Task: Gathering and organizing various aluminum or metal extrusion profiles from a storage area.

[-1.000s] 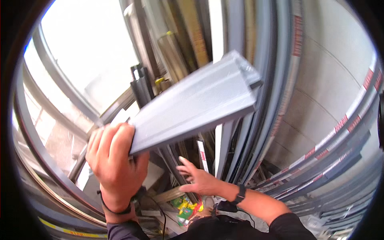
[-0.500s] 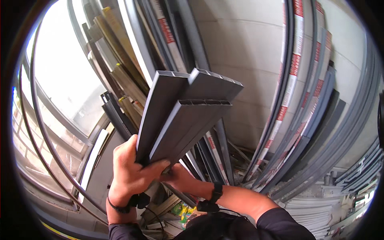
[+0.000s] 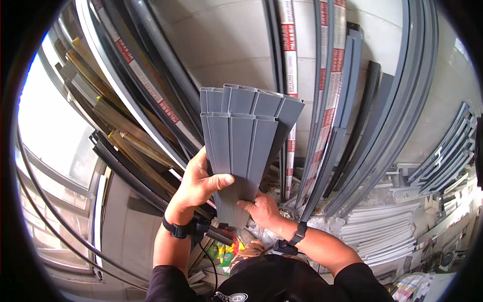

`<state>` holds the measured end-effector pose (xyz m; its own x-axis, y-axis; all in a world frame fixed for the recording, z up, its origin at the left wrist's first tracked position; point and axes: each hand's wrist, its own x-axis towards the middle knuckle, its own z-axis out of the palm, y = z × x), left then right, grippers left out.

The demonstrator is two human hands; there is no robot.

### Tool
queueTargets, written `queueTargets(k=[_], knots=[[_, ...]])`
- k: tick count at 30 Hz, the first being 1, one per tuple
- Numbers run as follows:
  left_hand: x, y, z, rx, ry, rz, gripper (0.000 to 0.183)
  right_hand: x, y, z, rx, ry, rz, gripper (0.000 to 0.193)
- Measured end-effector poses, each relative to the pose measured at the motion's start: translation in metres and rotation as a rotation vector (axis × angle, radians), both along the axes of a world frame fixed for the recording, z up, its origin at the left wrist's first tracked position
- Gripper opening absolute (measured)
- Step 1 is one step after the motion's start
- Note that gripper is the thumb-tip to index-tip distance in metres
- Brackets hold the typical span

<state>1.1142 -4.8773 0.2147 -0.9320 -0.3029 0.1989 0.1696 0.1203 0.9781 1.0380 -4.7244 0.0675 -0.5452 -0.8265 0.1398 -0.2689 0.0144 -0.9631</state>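
Crowded leaning profiles [image 3: 327, 100] flank hand-held grey profiles [image 3: 241, 146].

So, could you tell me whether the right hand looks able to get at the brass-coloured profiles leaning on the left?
Probably not as things stand. The right hand grips the lower end of the grey ribbed profiles, and these, together with the left hand, lie between it and the brass-coloured profiles.

My left hand [image 3: 198, 183] and right hand [image 3: 261, 209] hold two profiles [image 3: 241, 151], seemingly stacked, before leaning bars [image 3: 327, 100]; window [image 3: 45, 131] at left.
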Motion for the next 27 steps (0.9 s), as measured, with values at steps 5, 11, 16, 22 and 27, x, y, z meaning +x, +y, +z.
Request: queueTargets(k=[5,11,16,22,27], knots=[[-0.026,0.032,-0.024,0.072,-0.024,-0.032,0.075,-0.017,0.045,-0.015,0.071,0.121,-0.123,0.043],[-0.043,0.067,-0.059,0.135,-0.06,-0.037,0.07,-0.034,0.083,-0.051,0.162,0.236,-0.218,0.036],[-0.047,0.086,-0.079,0.172,-0.025,-0.014,0.09,-0.04,0.098,-0.042,0.094,0.274,-0.26,0.032],[-0.044,0.141,-0.12,-0.156,0.123,0.416,0.14,-0.044,0.102,-0.041,0.171,0.597,-0.298,0.03],[-0.043,0.124,-0.105,0.22,0.005,0.269,0.121,-0.041,0.098,0.002,0.087,0.67,-0.275,0.026]])
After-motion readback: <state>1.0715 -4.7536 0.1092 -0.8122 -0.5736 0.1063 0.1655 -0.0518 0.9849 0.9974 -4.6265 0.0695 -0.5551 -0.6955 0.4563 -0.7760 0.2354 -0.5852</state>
